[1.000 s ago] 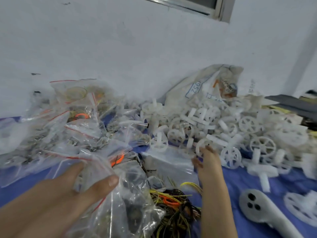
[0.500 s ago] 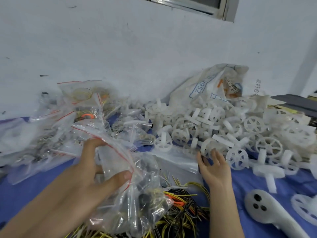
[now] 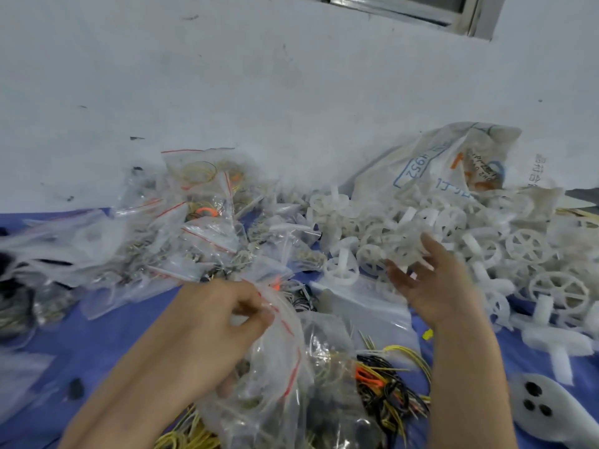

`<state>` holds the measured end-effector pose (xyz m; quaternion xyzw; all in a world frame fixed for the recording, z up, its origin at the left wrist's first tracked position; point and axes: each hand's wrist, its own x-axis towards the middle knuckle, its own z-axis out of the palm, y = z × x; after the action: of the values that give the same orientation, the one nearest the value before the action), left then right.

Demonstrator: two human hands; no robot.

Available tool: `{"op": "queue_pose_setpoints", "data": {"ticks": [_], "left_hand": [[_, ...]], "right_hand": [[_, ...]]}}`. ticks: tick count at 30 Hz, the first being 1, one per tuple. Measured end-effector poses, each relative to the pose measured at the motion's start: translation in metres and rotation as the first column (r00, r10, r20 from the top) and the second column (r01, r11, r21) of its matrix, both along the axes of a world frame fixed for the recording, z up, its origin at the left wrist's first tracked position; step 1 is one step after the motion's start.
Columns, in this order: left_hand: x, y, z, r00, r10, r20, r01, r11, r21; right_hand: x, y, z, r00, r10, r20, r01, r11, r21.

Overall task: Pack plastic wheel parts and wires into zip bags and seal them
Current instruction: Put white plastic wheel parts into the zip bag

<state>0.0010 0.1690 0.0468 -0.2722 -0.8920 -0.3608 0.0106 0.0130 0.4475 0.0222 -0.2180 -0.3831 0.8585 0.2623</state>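
My left hand (image 3: 214, 322) grips a clear zip bag (image 3: 285, 358) with a red seal line by its upper edge, low in the middle of the view. My right hand (image 3: 431, 280) is spread open with its fingertips at the near edge of a heap of white plastic wheel parts (image 3: 470, 241). A tangle of black, yellow and orange wires (image 3: 385, 387) lies below between my forearms. An empty clear zip bag (image 3: 359, 303) lies flat under my right hand.
Several filled zip bags (image 3: 181, 241) are piled at the left on the blue cloth (image 3: 107, 338). A large printed plastic sack (image 3: 447, 166) leans on the white wall behind the wheels. A white part with three holes (image 3: 544, 409) lies at the lower right.
My left hand has shifted its hold up to the bag's top edge. My right hand moved forward and up from the cloth to the wheel heap, fingers spreading.
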Motion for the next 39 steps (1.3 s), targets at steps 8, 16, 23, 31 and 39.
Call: {"op": "queue_pose_setpoints", "data": {"ticks": [8, 16, 23, 31, 39], "left_hand": [[-0.001, 0.009, -0.005, 0.944, 0.165, -0.286, -0.219, 0.961, -0.17], [-0.01, 0.006, -0.005, 0.978, 0.205, -0.043, -0.205, 0.979, 0.002], [0.0, -0.011, 0.01, 0.988, 0.067, -0.141, -0.028, 0.965, 0.262], [-0.002, -0.021, 0.008, 0.989, -0.135, -0.052, 0.144, 0.941, 0.306], [0.004, -0.002, 0.003, 0.983, 0.031, -0.18, 0.025, 0.953, 0.301]], "right_hand": [[0.021, -0.082, 0.054, 0.849, 0.498, -0.174, -0.355, 0.784, 0.51], [0.024, -0.095, 0.05, 0.598, 0.795, 0.103, -0.635, 0.391, 0.666], [0.03, -0.115, 0.056, 0.477, 0.859, 0.187, -0.719, 0.258, 0.646], [0.05, -0.117, 0.067, 0.741, 0.332, 0.584, -0.604, -0.052, 0.795], [0.043, -0.114, 0.063, 0.874, 0.075, 0.479, -0.478, -0.036, 0.878]]}}
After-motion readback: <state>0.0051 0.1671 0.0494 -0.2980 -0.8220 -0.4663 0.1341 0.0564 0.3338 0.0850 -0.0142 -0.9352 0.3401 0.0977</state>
